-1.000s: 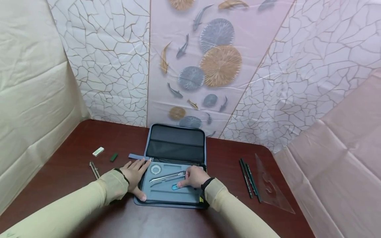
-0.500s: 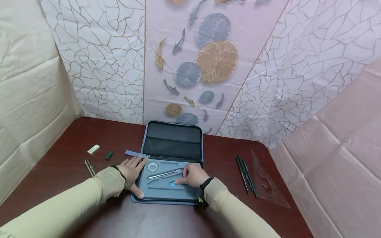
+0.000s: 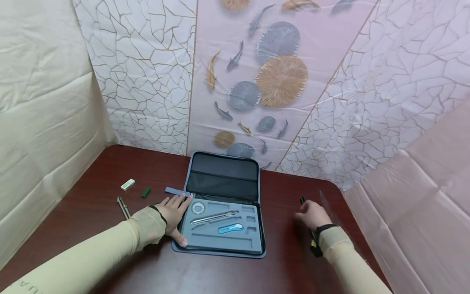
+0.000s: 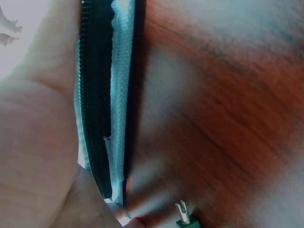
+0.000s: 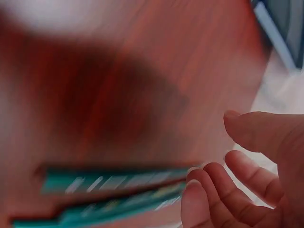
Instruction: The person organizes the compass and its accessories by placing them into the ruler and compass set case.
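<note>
My left hand (image 3: pixel 173 216) rests flat, fingers spread, on the left edge of an unzipped blue-grey case (image 3: pixel 220 254). Within its grey foam insert (image 3: pixel 224 241) sit a silver drawing compass (image 3: pixel 214 217), a light-blue utility knife (image 3: pixel 231 228) and a white ring-shaped piece (image 3: pixel 198 208). Over to the right, my right hand (image 3: pixel 312 214) is above several dark-green pencils (image 5: pixel 118 179) on the table and covers most of them in the head view. Its fingers are loosely bent with nothing between them; in the right wrist view the fingertips overlap the pencils' ends.
A white eraser (image 3: pixel 127 184), a small green piece (image 3: pixel 146 192) and a metal compass-like tool (image 3: pixel 123 207) lie left of the case. A clear set square (image 3: pixel 324 202) lies at the right, partly behind my right arm. Patterned cloth walls surround the dark-red table (image 3: pixel 282 245).
My right hand has let go of the light-blue utility knife, now lying in the foam insert, and has moved right to the pencils. The left hand stays on the case edge.
</note>
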`<state>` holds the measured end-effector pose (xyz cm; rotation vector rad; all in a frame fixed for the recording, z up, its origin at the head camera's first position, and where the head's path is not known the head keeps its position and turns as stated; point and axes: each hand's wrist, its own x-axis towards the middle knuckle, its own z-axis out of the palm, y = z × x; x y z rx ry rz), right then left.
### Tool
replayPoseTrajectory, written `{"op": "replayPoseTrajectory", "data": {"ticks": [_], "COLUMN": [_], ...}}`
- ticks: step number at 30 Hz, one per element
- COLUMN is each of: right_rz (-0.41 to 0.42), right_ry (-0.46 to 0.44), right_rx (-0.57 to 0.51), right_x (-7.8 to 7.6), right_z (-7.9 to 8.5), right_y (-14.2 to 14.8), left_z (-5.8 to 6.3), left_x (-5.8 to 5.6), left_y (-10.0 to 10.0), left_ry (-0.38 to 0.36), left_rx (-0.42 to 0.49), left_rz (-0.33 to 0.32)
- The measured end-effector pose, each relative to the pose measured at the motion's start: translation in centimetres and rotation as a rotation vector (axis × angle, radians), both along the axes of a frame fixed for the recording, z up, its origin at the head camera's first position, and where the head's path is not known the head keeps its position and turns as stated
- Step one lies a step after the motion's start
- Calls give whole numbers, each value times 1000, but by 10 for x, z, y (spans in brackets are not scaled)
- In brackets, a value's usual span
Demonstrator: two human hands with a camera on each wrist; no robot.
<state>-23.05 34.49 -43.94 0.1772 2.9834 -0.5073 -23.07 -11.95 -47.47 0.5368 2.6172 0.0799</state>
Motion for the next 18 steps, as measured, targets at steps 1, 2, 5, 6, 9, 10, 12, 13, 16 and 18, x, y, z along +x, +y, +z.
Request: {"op": "replayPoseTrajectory", "data": {"ticks": [1,2,5,6,9,10,12,13,16,18], "right_rz": [-7,-18,-24,-26,-24,-21,-15,-11,0,3], "right_ry": [-4,-17,-34,-33,-20,-13,3,11,23,18], "right_rx": [10,11,9,7,20,30,53,65,82,78], "right_x": [2,3,8,9,11,11,11,11,11,11], "right_z": [-1,-2,-6,-7,-11,-12,-14,-15,-19,-21], "right_y": [10,18,33,35,37,38,38,38,38,38], "left_z": [-1,2,7,7,5,2,-4,-5,-4,-1], "left_x": [-1,0,1,0,-2,-4,-7,-8,-7,-7], "left_y": [1,2,4,5,6,6,6,6,6,6], "left_ry": [-6,-14,-25,-31,-25,-22,-18,-11,-12,-25], "left_rx": [-5,-10,-35,-50,-67,-71,-76,-71,-64,-69], "left_rz": [4,9,13,11,9,7,7,6,7,0]}}
